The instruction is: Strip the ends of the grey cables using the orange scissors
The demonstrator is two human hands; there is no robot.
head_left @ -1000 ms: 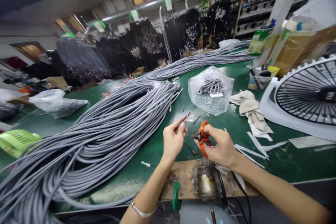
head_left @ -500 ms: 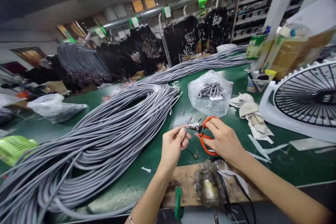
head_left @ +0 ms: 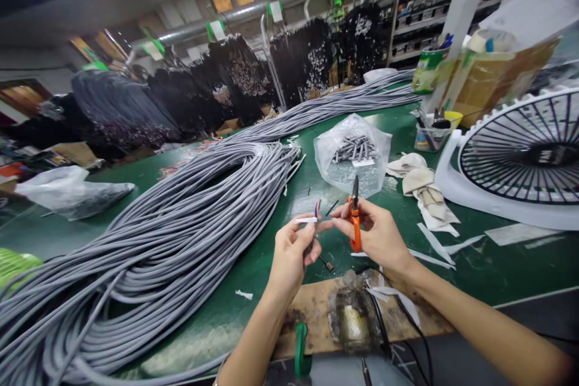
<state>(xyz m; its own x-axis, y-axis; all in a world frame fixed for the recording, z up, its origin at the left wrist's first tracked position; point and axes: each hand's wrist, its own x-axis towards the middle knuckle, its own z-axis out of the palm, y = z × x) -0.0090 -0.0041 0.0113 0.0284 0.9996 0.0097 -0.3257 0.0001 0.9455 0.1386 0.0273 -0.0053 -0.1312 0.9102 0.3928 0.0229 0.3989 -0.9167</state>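
Note:
Between thumb and fingers of my left hand (head_left: 294,248) is a cable end with thin coloured wires (head_left: 317,207) sticking up and a white strip (head_left: 306,220) across it. My right hand (head_left: 380,232) is closed on orange-handled scissors (head_left: 355,223), whose dark blades point up, away from the wires. The right thumb and a fingertip come near the cable end; whether they touch a bit of it I cannot tell. A short dark cable piece with a small connector (head_left: 329,265) lies just below the hands.
Big coils of grey cable (head_left: 181,223) spread over the left of the green table (head_left: 488,265). A clear bag of small grey parts (head_left: 353,151), cloth gloves (head_left: 423,184) and a white fan (head_left: 520,157) stand beyond and right. In front is a stained wooden board (head_left: 316,307) with a green clamp (head_left: 302,350).
The scissors have left the wires and turned upright in my right hand, with fingers out of the loops. My right fingers have come closer to the cable end in my left hand.

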